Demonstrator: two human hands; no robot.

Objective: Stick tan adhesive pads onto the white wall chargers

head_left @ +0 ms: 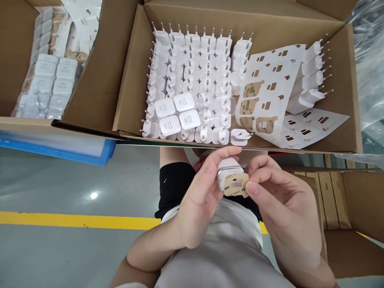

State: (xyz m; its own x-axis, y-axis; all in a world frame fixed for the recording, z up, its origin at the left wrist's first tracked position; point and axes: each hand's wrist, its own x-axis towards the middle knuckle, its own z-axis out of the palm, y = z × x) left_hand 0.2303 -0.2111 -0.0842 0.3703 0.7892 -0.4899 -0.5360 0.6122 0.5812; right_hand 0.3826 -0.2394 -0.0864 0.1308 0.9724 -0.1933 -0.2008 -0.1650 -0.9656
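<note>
My left hand (199,192) is closed round a white plug charger (228,170), held just below the edge of a cardboard box (132,80). My right hand (279,200) pinches a tan protective sticker (237,187) with green print against the charger's face. In the box stand several rows of white chargers (195,72), prongs up, with a few lying face up (178,114). Sticker backing sheets (270,92) lie to their right, with a few tan stickers left on one.
More chargers (312,76) lean at the box's right wall. A second box (45,76) at the left holds wrapped chargers. A blue crate edge (60,150) sits under it. Cardboard cartons (345,208) stand at the right. A yellow line (75,220) crosses the grey floor.
</note>
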